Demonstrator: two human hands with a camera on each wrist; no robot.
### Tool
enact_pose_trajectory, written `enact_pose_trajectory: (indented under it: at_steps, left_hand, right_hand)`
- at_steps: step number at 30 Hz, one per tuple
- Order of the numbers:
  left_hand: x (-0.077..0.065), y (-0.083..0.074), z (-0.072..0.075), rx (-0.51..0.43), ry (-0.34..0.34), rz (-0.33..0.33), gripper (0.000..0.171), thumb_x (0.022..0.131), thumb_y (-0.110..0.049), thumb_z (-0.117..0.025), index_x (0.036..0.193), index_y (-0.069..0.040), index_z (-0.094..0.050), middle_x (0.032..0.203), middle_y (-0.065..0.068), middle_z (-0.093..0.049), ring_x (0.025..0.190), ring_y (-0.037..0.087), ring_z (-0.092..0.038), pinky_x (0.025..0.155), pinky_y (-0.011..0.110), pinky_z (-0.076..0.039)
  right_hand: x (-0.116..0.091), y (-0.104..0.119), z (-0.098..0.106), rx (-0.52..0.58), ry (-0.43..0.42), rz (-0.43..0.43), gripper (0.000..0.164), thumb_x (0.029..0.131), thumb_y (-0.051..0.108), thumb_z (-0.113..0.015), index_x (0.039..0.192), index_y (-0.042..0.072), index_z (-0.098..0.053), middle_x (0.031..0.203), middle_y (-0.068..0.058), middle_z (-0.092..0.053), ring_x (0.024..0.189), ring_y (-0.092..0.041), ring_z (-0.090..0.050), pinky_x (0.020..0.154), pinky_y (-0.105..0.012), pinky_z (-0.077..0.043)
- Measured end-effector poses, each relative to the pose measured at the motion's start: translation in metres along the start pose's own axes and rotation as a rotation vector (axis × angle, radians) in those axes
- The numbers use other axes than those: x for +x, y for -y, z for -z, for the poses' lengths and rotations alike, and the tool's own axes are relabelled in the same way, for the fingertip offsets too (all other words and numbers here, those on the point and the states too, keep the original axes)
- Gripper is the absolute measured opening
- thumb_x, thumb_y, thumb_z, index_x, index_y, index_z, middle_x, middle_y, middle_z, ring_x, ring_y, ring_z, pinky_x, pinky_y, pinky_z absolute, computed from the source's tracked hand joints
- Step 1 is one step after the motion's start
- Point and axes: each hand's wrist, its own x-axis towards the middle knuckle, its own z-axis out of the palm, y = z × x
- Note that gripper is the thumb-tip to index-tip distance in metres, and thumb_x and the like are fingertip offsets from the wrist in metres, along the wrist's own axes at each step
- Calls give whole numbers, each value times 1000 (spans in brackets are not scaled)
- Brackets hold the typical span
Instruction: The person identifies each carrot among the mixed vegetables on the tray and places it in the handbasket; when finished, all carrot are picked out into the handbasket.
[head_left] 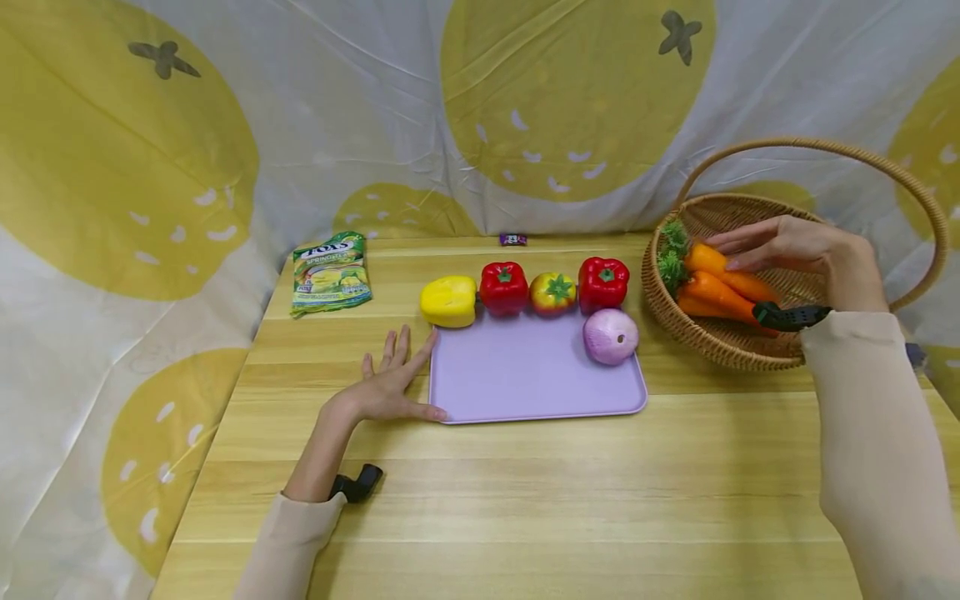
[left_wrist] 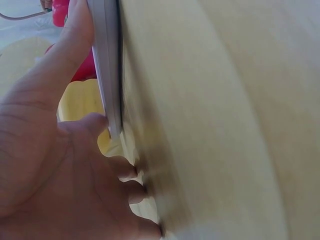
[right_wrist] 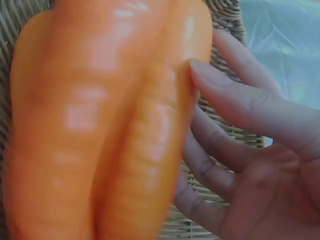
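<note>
My left hand (head_left: pixel 386 392) lies spread at the left end of a lilac tray (head_left: pixel 517 375). Its thumb touches the near left corner; the other fingers reach along the side, tips down at the wood. Over at the right, my right hand (head_left: pixel 787 246) reaches into a wicker basket (head_left: pixel 720 354) and pinches an orange carrot (right_wrist: pixel 155 145) at its upper part. The thumb rests on the carrot's edge, while the other fingers bend along its far side, partly hidden. More carrots (head_left: pixel 712 296) with green tops (head_left: pixel 672 254) lie against it in the basket.
Along the tray's far edge sit a yellow pepper (head_left: pixel 448 302), two red peppers (head_left: pixel 504 289) and a red-yellow tomato (head_left: pixel 552 294). A purple onion (head_left: pixel 611 337) is at the tray's right end. Further back are a green candy bag (head_left: pixel 331 275) and a small purple packet (head_left: pixel 513 239).
</note>
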Motion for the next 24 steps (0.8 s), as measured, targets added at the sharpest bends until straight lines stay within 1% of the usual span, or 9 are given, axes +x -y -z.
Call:
enact_pose_trajectory:
  at_steps: [4,6,8,9,12,16,19,22,24]
  left_hand:
    - [0,2,0,-3,-2,-7,133,71,-79,-77,166,-38,7,168,15,32,156,36,33,118,76,18]
    - [0,2,0,-3,-5,-11,133,71,-80,-76,165,-39,7,168,16,32,156,37,32,117,76,18]
    - [-1,1,2,-8,-8,-20,132,71,-81,-76,165,-40,7,168,17,31,156,38,32,117,77,18]
    - [-2,0,2,-11,-8,-20,132,70,-81,-76,165,-40,7,168,17,31,156,38,32,117,76,18]
    - [-6,-5,6,-30,-3,-37,132,72,-78,-77,166,-37,6,168,20,31,155,40,32,114,78,20]
    - [-10,-11,10,-52,15,-46,130,77,-70,-80,167,-31,5,167,23,31,154,44,32,112,80,21]
    - [-10,-12,10,-45,16,-37,130,76,-70,-80,167,-31,4,167,23,30,155,43,32,113,79,21]
    - [-8,-11,8,-24,12,-17,131,74,-72,-80,167,-32,4,168,21,30,155,41,32,115,77,20]
    - [-8,-14,9,-16,20,-8,130,76,-71,-79,167,-30,4,168,22,29,156,41,31,117,76,19]
  right_hand:
    - [-3,5,0,-2,-39,-3,58,102,11,-64,156,4,-44,137,24,-65,120,9,-63,95,-19,-56]
    - [-6,11,0,-15,-60,4,57,104,13,-63,157,4,-43,140,17,-66,121,3,-65,96,-21,-57]
    - [-9,20,-1,-61,-82,6,55,105,17,-62,156,8,-45,142,12,-66,122,2,-65,95,-19,-56]
    - [-10,26,-2,-83,-87,-1,55,105,21,-62,157,11,-46,143,12,-65,122,4,-64,95,-17,-54]
    - [-12,43,-10,-153,-92,17,52,106,26,-61,155,15,-48,145,7,-65,122,6,-63,95,-12,-52]
    - [-13,64,-25,-183,-81,99,49,106,22,-60,154,14,-51,146,0,-64,124,6,-61,96,-12,-51]
    - [-15,78,-37,-182,-91,156,46,106,18,-59,151,11,-54,144,-2,-66,126,5,-61,97,-10,-49]
    - [-18,91,-51,-168,-109,189,43,105,17,-62,147,10,-59,139,2,-69,125,1,-62,96,-10,-49]
    - [-21,99,-60,-161,-121,222,42,103,15,-64,145,9,-61,137,3,-71,125,-4,-64,95,-12,-51]
